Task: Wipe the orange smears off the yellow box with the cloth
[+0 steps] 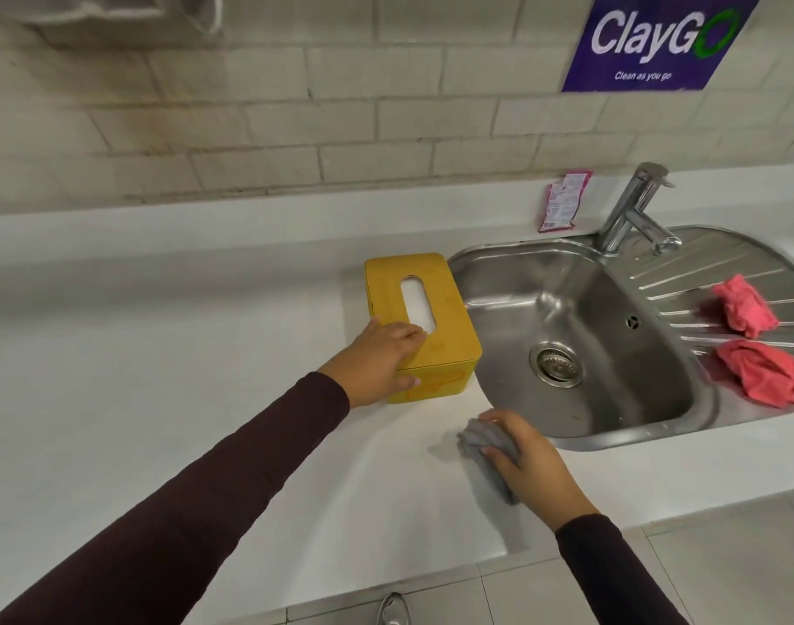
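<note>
Beside the steel sink, your left hand grips the yellow plastic tissue box on the white worktop; your right hand clutches the grey cloth. Wipe the front face's orange smears firmly.

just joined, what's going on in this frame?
A person is at a white counter beside a steel sink. Their left hand grips the near corner of the yellow box, fingers on the lid. The right hand holds a bunched grey cloth near the box, not touching it. The orange smears on the box's front side are not yet wiped. Pink rags lie on the drainboard.
</note>
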The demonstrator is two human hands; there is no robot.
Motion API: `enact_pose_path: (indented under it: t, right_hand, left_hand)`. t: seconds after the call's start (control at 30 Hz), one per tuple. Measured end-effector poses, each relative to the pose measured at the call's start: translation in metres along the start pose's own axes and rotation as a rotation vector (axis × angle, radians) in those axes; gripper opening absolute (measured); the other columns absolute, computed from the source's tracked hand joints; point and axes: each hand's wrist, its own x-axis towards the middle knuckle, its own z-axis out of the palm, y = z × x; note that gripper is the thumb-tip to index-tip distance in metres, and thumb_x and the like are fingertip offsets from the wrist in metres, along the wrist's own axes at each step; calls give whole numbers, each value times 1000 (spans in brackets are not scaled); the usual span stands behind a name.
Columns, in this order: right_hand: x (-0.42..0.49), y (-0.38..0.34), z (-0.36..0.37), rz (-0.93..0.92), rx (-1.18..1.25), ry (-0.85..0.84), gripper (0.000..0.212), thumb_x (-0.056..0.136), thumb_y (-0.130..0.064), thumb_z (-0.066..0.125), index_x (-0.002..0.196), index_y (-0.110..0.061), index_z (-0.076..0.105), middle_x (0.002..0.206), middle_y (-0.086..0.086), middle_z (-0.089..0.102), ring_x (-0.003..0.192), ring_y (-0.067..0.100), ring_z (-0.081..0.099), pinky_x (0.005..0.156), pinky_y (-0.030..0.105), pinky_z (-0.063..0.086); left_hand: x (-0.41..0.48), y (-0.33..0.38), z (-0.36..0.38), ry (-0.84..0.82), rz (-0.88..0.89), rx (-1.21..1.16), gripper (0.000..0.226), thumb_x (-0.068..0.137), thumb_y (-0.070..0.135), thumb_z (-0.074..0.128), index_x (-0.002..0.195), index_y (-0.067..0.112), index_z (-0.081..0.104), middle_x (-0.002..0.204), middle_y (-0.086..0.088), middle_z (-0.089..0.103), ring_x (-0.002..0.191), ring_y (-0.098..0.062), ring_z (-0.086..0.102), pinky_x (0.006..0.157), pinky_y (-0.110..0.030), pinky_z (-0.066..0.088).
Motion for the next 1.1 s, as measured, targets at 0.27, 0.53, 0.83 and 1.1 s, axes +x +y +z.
enact_pose_path:
  t: [0.27,0.53,0.83,1.1]
  right_hand:
    - [5,-52,-11,208,917,245,14,97,-12,40,109,-7,44,109,20,57,95,36,59,84,46,48]
    - [4,-115,-5,101,1106,191,42,87,-32,46,114,0,51,102,14,65,90,29,65,78,38,54]
    - [40,-184,56,27,838,400,26,75,-18,70,99,-24,62,104,2,69,92,14,67,71,17,54]
    - [65,-259,120,-246,647,496,20,81,-6,66,100,-15,66,103,6,63,95,6,61,78,10,47]
  left_hand:
    - [24,-13,-11,-77,178,272,67,91,42,47,145,9,24,134,-13,45,130,-31,37,118,-38,4]
    - [-22,-45,-56,48,111,-28,52,96,40,41,144,18,34,133,-4,46,125,-16,29,103,-23,4]
    - [-118,-120,-101,-65,-69,-523,43,96,40,43,137,31,43,120,14,47,121,-9,44,100,-19,31]
    - [-185,-173,-117,45,-175,-728,37,87,53,36,121,62,46,120,21,56,116,1,51,100,-23,38]
